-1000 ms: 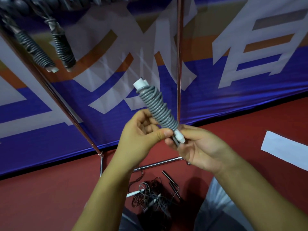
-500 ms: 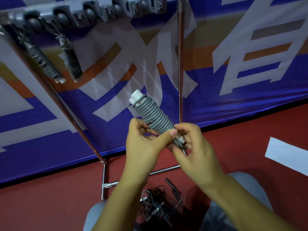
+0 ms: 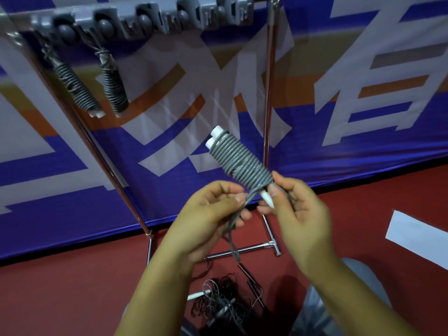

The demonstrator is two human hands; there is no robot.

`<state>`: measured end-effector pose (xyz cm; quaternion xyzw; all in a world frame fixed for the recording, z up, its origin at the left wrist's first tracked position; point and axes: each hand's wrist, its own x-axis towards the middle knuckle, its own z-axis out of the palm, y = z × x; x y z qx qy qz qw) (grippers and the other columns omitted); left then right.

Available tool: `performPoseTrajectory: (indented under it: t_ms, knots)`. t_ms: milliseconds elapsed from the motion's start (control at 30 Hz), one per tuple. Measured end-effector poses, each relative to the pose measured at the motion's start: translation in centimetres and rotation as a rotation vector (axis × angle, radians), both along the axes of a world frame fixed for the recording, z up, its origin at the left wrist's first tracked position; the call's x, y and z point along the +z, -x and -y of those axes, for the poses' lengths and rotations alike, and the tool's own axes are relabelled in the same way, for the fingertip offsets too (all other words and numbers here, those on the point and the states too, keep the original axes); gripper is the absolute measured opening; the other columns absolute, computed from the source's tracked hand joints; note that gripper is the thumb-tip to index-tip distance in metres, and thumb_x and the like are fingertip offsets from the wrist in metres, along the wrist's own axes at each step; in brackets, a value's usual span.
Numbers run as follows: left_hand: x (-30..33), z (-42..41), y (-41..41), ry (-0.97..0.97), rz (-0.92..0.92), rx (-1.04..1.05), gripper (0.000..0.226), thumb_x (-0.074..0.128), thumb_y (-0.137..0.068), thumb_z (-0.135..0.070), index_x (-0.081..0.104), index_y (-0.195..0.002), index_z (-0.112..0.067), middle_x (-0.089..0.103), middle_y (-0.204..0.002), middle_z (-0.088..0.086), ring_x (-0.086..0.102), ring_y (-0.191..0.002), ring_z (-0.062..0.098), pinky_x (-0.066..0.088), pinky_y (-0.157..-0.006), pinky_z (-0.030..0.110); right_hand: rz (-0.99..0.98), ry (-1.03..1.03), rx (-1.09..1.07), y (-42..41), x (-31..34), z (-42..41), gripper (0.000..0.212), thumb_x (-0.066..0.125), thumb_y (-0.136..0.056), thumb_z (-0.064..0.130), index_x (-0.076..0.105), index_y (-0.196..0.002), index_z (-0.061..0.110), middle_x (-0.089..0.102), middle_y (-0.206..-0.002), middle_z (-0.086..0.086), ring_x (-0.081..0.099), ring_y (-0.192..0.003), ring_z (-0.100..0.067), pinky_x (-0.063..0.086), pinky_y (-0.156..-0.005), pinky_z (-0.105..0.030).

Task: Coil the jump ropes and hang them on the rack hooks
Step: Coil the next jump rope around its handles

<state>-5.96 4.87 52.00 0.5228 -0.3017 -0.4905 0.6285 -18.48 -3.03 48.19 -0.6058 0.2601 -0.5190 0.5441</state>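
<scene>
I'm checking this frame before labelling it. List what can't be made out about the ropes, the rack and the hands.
All in the head view:
- Coiled rope: its lower handle ends are covered by the right hand and left hand.
- Rack hooks: blurred, the row cut off by the top edge.
- Floor rope pile: dark and tangled, partly behind the forearms; rope count unclear.
- Two hung ropes: how they attach to the hooks is blurred.

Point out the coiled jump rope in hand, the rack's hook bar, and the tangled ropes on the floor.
coiled jump rope (image 3: 238, 158), head view, wrapped cord
hook bar (image 3: 145, 20), head view, grey hooks
tangled ropes (image 3: 225, 304), head view, pile's middle
</scene>
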Motion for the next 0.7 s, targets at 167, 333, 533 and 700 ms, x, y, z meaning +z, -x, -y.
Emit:
performPoseTrajectory:
  t_ms: [167,333,533,700]
  knots:
    - [-0.3,-0.1,-0.1,-0.024,-0.062,-0.209,0.022,0.063,-0.082,-0.024,0.073,-0.085,-0.005,0.068,-0.077,0.014,0.042,-0.043,0.007,0.036,-0.046,0.017,0.045,-0.047,0.031,0.2,0.7,0.0,0.030,0.056,-0.089,0.000,0.063,-0.098,0.027,0.073,-0.087,0.016,0.070,-0.077,-0.005,0.054,-0.070,-0.016]
    - [0.3,0.5,0.1,-0.079,-0.127,-0.292,0.047,0.046,-0.089,-0.045,0.074,-0.095,-0.008,0.059,-0.053,0.010,0.027,-0.031,0.003,0.022,-0.038,0.015,0.053,-0.062,0.086,0.4,1.6,0.1,0.031,0.053,-0.089,-0.008,0.062,-0.095,0.021,0.073,-0.080,0.016,0.069,-0.074,-0.001,0.052,-0.066,-0.013]
    - [-0.5,1.3,0.7,-0.048,-0.291,-0.277,0.035,0.050,-0.086,-0.033,0.074,-0.084,-0.008,0.046,-0.042,0.001,0.028,-0.029,0.001,0.026,-0.033,0.013,0.039,0.012,0.077,0.5,1.5,0.2,0.041,0.060,-0.089,0.004,0.069,-0.107,0.039,0.072,-0.100,0.003,0.068,-0.095,-0.012,0.053,-0.083,-0.022]
    - [-1.5,1.5,0.9,-0.010,-0.566,-0.343,0.032,0.088,-0.060,-0.020,0.074,-0.086,-0.008,0.071,-0.078,0.004,0.066,-0.061,0.009,0.056,-0.063,0.029,-0.057,0.066,0.056,0.5,1.6,0.4,0.039,0.058,-0.086,0.012,0.069,-0.107,0.044,0.071,-0.106,0.006,0.067,-0.100,-0.010,0.050,-0.086,-0.021]
